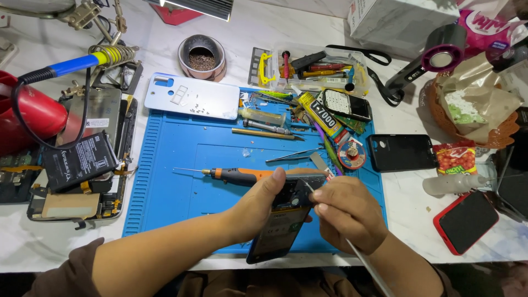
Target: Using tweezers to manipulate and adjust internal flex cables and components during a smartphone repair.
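Hands meet over the near edge of a blue work mat (pixel 170 159): the left hand (pixel 258 206) is wrapped around an opened phone (pixel 283 220), back cover off, tilted across the mat's front rim, while the right hand (pixel 346 214) pinches a thin metal tool (pixel 360 258) whose tip touches the phone's upper end. One orange-and-black electric screwdriver (pixel 236 176) lies just beyond the fingers. One pale blue back cover (pixel 192 96) rests at the mat's far left corner with a scatter of tiny screws on it. One pair of tweezers (pixel 294 155) and one glue tube (pixel 322 113) lie mid-mat. A clear plastic box (pixel 360 71) at the far edge holds several small tools, too jumbled to count. One round tin (pixel 202 55) holds dark grains. Off to the left, one loose black battery (pixel 80 160) lies on a stack of dismantled phones; to the right sit one black case (pixel 401 152) and one red-edged phone (pixel 466 220).
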